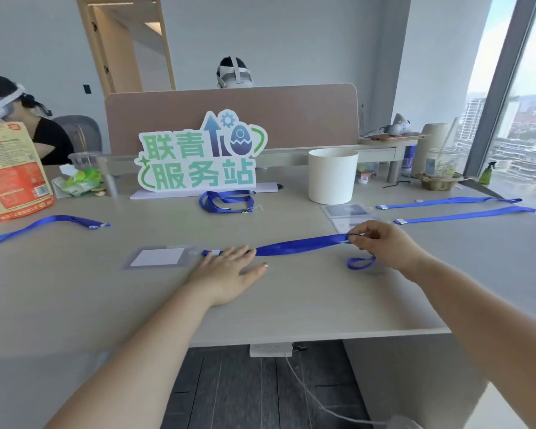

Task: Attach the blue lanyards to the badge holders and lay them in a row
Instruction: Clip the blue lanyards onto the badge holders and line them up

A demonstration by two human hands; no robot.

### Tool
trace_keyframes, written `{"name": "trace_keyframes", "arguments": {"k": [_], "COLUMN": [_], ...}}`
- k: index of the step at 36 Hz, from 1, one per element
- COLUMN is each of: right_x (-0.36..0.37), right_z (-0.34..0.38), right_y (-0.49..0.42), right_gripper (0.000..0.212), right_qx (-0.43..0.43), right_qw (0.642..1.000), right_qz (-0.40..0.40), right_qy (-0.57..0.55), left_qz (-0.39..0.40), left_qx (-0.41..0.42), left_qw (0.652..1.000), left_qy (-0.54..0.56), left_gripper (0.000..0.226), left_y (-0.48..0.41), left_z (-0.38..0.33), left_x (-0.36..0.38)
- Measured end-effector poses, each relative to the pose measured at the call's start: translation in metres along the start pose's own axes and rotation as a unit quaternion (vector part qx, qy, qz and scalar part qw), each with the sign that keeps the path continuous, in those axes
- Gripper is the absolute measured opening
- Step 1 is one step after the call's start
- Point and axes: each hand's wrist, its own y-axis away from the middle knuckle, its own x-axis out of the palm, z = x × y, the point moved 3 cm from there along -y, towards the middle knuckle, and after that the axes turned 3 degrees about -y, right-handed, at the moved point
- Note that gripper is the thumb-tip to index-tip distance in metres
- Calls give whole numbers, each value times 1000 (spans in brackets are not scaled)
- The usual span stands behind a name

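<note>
A clear badge holder [160, 257] with a white card lies flat on the table [291, 305], joined at its right end to a blue lanyard [300, 244]. My left hand [229, 270] lies flat with straight fingers pressing that lanyard near the clip. My right hand [384, 246] pinches the strap further right; its loop end curls below my wrist. Two more lanyards [446, 202] [464, 216] stretch out at the right, next to a stack of loose badge holders [348, 213]. One lanyard [44, 226] lies at the left and a bunched one [226, 201] in the middle.
A green and white cut-out sign [198, 159] stands at the back centre beside a white round tub [331, 176]. An orange paper bag [13, 171] stands at the left. Two persons in headsets sit beyond the divider. Bottles and cups crowd the back right.
</note>
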Motion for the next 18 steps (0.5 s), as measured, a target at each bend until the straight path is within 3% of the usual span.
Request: {"name": "trace_keyframes", "arguments": {"k": [8, 18], "right_x": [-40, -37], "right_z": [-19, -38], "right_y": [5, 11], "right_gripper": [10, 23], "right_qx": [34, 19], "right_qw": [999, 990], "right_qz": [-23, -132], "right_qy": [-9, 34], "left_qz": [-20, -46], "left_qx": [-11, -29], "left_qw": [1000, 999], "left_qy": [-3, -3], "left_gripper": [68, 67], "left_y": [2, 3], "left_z": [0, 2], "left_x": [1, 0]}}
